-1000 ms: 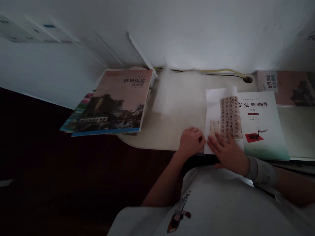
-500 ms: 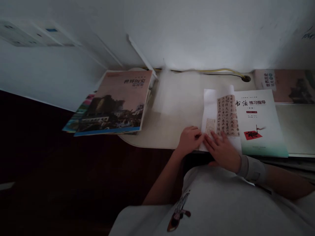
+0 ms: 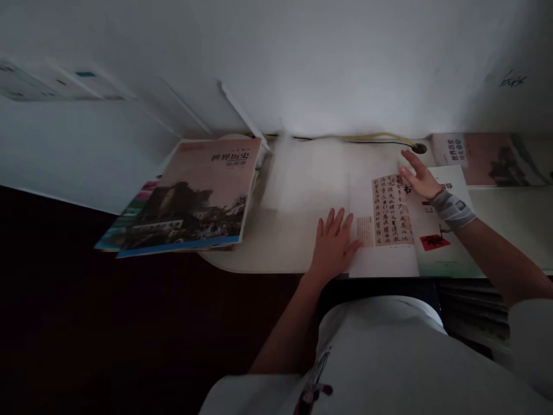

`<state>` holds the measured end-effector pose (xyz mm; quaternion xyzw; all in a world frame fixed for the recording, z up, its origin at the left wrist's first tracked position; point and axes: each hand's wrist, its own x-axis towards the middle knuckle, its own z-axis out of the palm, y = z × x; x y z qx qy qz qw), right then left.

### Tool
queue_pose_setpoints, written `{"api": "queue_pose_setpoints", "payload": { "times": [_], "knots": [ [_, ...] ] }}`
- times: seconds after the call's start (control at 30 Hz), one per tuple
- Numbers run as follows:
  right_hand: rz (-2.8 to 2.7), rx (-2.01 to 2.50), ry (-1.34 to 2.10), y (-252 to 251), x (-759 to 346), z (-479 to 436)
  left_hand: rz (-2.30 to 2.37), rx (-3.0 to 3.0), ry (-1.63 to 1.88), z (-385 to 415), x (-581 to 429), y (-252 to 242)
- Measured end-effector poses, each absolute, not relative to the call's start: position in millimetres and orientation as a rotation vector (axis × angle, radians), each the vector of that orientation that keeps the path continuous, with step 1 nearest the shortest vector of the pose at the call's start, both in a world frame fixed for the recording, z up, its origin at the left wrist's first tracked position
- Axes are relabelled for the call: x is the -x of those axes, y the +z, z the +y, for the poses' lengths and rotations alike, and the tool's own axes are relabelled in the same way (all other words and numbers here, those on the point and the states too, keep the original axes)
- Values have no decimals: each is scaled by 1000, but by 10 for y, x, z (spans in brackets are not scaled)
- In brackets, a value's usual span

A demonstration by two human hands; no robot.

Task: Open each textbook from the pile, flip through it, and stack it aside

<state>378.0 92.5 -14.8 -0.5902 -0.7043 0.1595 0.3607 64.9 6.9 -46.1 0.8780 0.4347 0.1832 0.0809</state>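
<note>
A calligraphy workbook [image 3: 451, 251] with a white and green cover lies at the table's front edge. Over its left part lies a page [image 3: 384, 262] printed with columns of brush characters; whether it belongs to the workbook I cannot tell. My left hand [image 3: 332, 245] is spread flat at this page's left edge, fingers apart, partly on the tabletop. Above the workbook's upper part is my right hand [image 3: 421, 177], fingers extended and holding nothing, a grey band around the wrist. It hides part of the cover title; whether it touches the paper is unclear.
A stack of books, topped by a pink world history atlas [image 3: 194, 196], overhangs the table's left end. Another pink book [image 3: 488, 158] lies at the back right. A yellow cable [image 3: 371, 136] runs along the wall to a hole [image 3: 419, 148]. A whitish sheet [image 3: 306, 178] lies mid-table.
My right hand has lifted from the page's lower left and moved up and right over the cover. My left hand has opened from curled fingers to a flat spread. The page lies flatter.
</note>
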Motion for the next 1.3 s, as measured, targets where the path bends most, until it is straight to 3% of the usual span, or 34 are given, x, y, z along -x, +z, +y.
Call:
{"api": "queue_pose_setpoints", "payload": {
  "times": [0.13, 0.47, 0.83, 1.0, 1.2, 1.3],
  "knots": [
    [-1745, 1569, 532, -442, -3717, 1069, 1408, -2581, 480, 93, -646, -382],
    [-1915, 1734, 203, -617, -3477, 1018, 1105, -2794, 150, -193, -1701, 136],
    [-2065, 1451, 386, -615, -3472, 996, 1169, -2722, 126, -275, -1716, -46],
    [-1886, 1515, 384, -621, -3490, 1010, 1282, -2623, 93, -290, -1608, -79],
    [-1903, 1593, 329, -652, -3560, 1140, 576, -2879, 118, -428, -1459, -88],
    [-1926, 1628, 316, -614, -3558, 1287, 502, -2976, 103, -501, -1355, -115]
  ]
}}
